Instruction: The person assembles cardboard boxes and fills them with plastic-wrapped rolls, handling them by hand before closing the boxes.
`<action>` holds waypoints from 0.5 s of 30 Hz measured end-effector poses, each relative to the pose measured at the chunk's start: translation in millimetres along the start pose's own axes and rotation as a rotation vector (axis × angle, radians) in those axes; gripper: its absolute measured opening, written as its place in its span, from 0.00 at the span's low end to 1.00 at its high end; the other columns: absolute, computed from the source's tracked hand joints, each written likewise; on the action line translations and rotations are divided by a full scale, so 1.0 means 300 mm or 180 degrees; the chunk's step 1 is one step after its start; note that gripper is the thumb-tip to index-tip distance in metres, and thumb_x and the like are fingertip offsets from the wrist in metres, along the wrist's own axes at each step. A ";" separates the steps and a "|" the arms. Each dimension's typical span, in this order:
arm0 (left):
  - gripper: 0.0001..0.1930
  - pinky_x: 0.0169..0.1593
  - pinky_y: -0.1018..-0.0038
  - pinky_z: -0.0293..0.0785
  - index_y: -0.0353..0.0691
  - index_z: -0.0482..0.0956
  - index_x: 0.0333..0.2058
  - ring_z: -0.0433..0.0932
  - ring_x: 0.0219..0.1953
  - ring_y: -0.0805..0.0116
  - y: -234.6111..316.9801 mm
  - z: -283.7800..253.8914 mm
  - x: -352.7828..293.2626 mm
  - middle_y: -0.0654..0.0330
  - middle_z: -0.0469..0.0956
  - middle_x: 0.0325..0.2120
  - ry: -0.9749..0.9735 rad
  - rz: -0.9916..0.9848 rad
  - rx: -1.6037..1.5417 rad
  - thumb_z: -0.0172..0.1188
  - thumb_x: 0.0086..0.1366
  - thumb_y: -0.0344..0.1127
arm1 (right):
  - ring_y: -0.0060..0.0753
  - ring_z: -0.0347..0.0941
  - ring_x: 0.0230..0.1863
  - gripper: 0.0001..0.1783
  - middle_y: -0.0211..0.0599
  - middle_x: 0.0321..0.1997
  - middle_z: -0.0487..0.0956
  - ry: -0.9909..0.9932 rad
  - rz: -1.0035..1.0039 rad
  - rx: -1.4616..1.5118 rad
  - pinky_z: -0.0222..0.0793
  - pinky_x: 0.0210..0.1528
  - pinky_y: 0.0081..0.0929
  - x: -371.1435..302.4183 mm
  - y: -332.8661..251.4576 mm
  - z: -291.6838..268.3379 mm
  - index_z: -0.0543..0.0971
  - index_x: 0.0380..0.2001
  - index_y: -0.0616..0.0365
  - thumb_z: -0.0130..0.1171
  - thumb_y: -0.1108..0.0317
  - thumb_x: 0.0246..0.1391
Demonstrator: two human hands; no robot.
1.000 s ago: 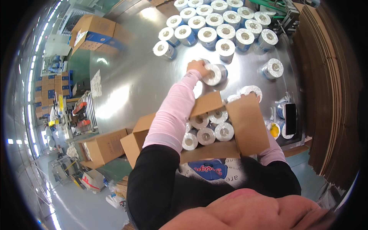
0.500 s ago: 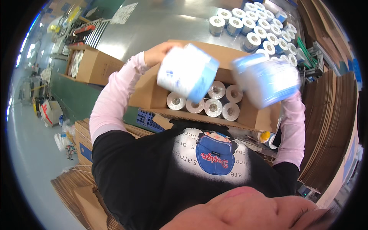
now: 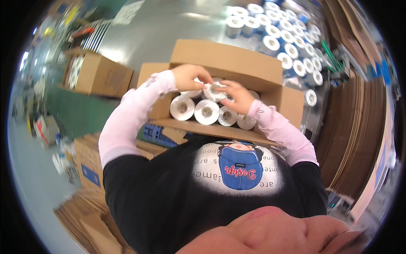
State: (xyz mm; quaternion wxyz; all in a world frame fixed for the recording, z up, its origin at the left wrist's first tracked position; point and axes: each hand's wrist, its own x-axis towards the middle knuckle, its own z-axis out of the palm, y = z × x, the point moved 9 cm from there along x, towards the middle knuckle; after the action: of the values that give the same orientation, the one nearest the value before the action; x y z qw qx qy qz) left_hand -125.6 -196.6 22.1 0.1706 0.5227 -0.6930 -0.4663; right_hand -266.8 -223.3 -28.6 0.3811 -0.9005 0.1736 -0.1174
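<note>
An open cardboard box (image 3: 228,57) stands in front of me, with several white paper rolls standing in it, round ends up. Two larger-looking rolls, a left one (image 3: 182,107) and one beside it (image 3: 207,112), sit higher at the near left. My left hand (image 3: 188,78) is over the box's left part, fingers apart and slightly bent at the edge of a middle roll (image 3: 214,92). From the other side my right hand (image 3: 239,97) reaches across that roll with spread fingers touching its top. Neither hand appears to grip it. Both hide some rolls behind.
Many wrapped rolls (image 3: 270,43) stand on the metal table (image 3: 169,36) at the far right. Another box of rolls (image 3: 105,76) is at the left. Stacked flat cardboard (image 3: 344,127) rises on the right; more cardboard (image 3: 80,211) lies at the lower left.
The blue-and-white wrapped rolls that both hands carried above the box are no longer held up. Both hands have come down and together over the box, and more rolls fill its near left.
</note>
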 end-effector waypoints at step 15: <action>0.09 0.57 0.60 0.57 0.58 0.82 0.31 0.66 0.46 0.74 1.178 0.007 -0.053 0.82 0.74 0.31 -0.0312 0.3383 -0.3522 0.67 0.56 0.29 | 0.50 0.68 0.52 0.10 0.46 0.45 0.74 0.1828 0.1214 -0.0770 0.66 0.56 0.39 -0.385 0.210 -0.264 0.81 0.34 0.60 0.55 0.73 0.47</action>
State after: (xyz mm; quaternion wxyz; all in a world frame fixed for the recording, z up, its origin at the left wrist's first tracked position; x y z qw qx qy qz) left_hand -320.8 -174.9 316.5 0.5776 -0.0633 -0.5235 -0.6231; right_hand -413.4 -268.8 -29.5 0.2225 -0.8209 0.4509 -0.2709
